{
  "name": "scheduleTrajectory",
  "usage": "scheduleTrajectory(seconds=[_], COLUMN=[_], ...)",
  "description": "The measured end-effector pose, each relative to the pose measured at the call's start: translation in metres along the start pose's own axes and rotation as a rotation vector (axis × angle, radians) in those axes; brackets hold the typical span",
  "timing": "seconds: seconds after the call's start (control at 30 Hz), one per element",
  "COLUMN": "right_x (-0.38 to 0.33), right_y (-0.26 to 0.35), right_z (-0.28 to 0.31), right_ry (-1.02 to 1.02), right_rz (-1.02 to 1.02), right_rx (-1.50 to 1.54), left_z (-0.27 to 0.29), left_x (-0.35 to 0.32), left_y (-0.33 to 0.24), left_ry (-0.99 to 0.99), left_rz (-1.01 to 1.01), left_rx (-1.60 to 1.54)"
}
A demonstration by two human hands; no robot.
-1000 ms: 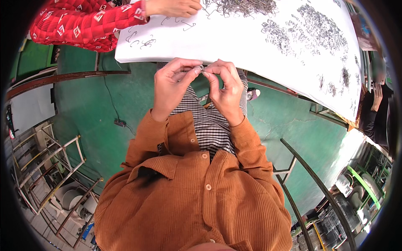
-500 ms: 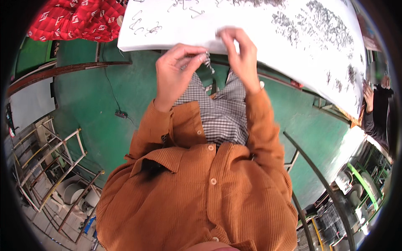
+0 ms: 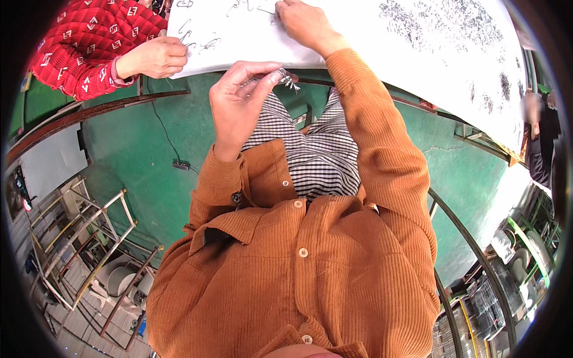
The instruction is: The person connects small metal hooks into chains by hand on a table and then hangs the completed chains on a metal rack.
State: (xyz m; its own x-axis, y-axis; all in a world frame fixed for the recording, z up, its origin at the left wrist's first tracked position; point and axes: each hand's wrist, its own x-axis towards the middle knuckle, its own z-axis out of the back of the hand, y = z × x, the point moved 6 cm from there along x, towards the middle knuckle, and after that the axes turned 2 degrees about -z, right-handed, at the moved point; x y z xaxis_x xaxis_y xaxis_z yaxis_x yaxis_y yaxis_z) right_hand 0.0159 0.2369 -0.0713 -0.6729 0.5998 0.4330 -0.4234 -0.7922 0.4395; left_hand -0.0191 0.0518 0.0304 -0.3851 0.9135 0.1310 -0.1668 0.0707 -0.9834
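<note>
Shiny silver-grey bent metal pieces [image 3: 289,81] are in the person's left hand [image 3: 240,98]. Going down in size: on my feed, green painted floor [image 3: 128,155], then the white-covered surface [image 3: 394,67] across the top. Red patterned sleeve [image 3: 83,43] of a co-worker comes in at its left corner. Broad scatter of small dark bent pieces [image 3: 439,27] over the surface's right part. Right hand [image 3: 305,25] reaches onto the surface, fingers bunched beside a thin dark wire hook [image 3: 265,10]; I can't tell if they've closed on it. Left thumb and index finger are clamped on the shiny pieces, just off the surface's near edge. Loose dark wire hooks [image 3: 209,44] lie near the left corner.
</note>
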Motion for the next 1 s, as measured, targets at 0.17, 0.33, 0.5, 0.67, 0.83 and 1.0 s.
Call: scheduleTrajectory(seconds=[0.17,0.33,0.5,0.67,0.83,1.0], right_x=[-0.009,-0.051,-0.092,-0.093,-0.091,-0.096], right_y=[-0.014,0.000,0.052,0.059,0.064,0.091], right_z=[0.044,0.083,0.108,0.110,0.122,0.183], right_ry=[-0.082,0.065,0.041,-0.050,-0.108,-0.374], right_rz=[-0.005,-0.487,-0.586,-0.577,-0.585,-0.475], right_rx=[0.252,0.963,1.449,1.356,1.196,1.003], left_z=[-0.001,-0.005,-0.009,-0.011,-0.017,-0.029], left_x=[0.003,0.005,0.006,0.010,0.010,0.019], left_y=[0.005,0.003,0.003,-0.002,-0.013,-0.036], left_ry=[0.002,0.022,0.018,0.006,0.070,0.206], left_rz=[-0.014,0.012,0.098,0.039,-0.027,-0.116], left_rx=[-0.025,-0.010,-0.096,-0.098,-0.073,-0.202])
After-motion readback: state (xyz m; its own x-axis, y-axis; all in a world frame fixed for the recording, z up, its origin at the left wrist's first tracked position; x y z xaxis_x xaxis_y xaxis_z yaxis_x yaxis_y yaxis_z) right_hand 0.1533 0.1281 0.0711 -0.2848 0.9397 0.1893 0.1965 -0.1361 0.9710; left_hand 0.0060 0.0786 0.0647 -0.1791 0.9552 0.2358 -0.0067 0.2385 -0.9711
